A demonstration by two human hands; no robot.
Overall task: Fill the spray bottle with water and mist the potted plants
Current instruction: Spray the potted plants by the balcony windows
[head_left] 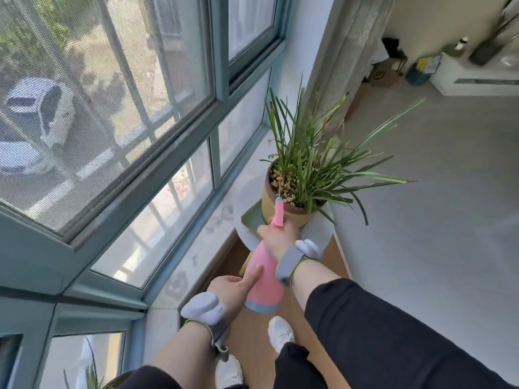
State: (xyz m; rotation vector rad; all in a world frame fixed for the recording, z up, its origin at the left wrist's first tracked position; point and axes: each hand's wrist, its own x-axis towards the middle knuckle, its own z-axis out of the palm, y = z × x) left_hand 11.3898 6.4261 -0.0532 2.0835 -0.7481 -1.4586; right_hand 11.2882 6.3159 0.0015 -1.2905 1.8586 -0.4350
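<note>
Head view: pink plastic spray bottle (265,279), nozzle at tan round pot (283,213) of grassy green plant (311,161); right hand (278,234) gripping neck, left hand (234,287) supporting body, finger extended.

Both forearms reach forward, bare below pushed-up dark sleeves, each wrist strapped with a grey band. The right hand (278,233) is extended farthest, fingers curled closed in a grip. The left hand (234,287) sits lower and nearer, index finger pointing straight forward.
</note>
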